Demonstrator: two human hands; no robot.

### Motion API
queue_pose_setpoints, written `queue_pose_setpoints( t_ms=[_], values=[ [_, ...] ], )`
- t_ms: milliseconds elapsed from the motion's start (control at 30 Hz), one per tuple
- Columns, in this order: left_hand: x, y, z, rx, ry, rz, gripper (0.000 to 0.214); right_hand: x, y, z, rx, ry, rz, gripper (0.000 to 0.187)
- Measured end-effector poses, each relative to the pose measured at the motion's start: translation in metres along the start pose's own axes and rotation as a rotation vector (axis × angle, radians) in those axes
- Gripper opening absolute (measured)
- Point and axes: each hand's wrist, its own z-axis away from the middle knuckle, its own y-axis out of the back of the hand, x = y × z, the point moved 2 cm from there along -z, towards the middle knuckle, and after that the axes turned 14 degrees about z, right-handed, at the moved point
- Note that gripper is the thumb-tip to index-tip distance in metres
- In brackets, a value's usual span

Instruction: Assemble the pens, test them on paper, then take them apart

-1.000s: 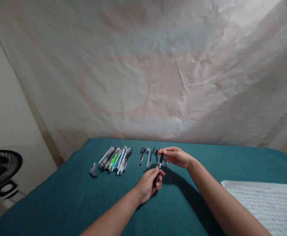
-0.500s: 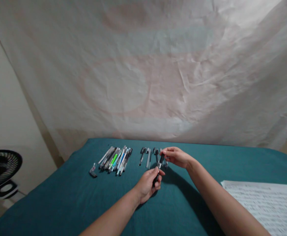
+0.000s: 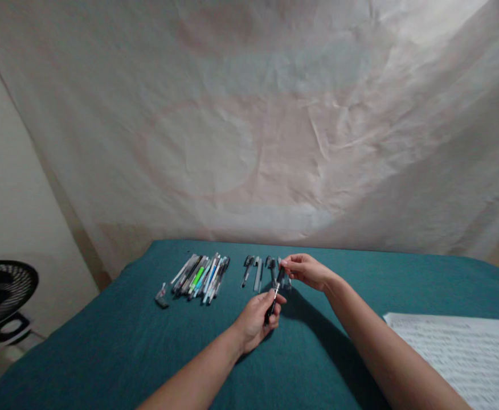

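While a black pen (image 3: 277, 287) is held over the green cloth (image 3: 104, 347), its near end is clasped by the left hand (image 3: 257, 320) | far end pinched by the right hand (image 3: 308, 271) | seemingly unfinished, pen not set down | spaced pens (image 3: 258, 275) laid out beyond | pen pile (image 3: 200, 278) untouched.

Left forearm (image 3: 193, 370): bare up to the edge of view, smooth in outline, broad at the near end and narrowing evenly to the wrist. Left hand (image 3: 253, 320): bare, thumb rounded, fingers slender. Right forearm (image 3: 381, 339): likewise bare, longer stretch visible, same smooth taper, wrist slim. Right hand (image 3: 307, 270): bare, narrow across the back, fingers thin. Nails and finer surface detail too small to read on either hand.
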Motion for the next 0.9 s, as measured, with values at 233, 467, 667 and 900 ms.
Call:
queue_pose_setpoints(
  t_ms=[233,467,667,900],
  values=[
    [-0.0001,0.0,0.0004,-0.005,-0.001,0.002,0.034,-0.0034,-0.0006,0.0033,-0.092,0.031,-0.06,0.021],
    [-0.0019,0.0032,-0.0012,-0.009,-0.006,-0.005,0.035,-0.006,0.0029,0.0002,0.023,0.067,-0.119,0.023],
    [-0.0007,0.0009,-0.0003,-0.003,-0.004,-0.015,0.035,-0.0029,0.0027,0.0008,0.048,-0.008,0.049,0.031],
    [-0.0009,0.0005,0.0001,-0.004,0.001,-0.032,0.036,-0.0032,0.0034,0.0009,0.03,0.029,0.12,0.027]
  ],
)
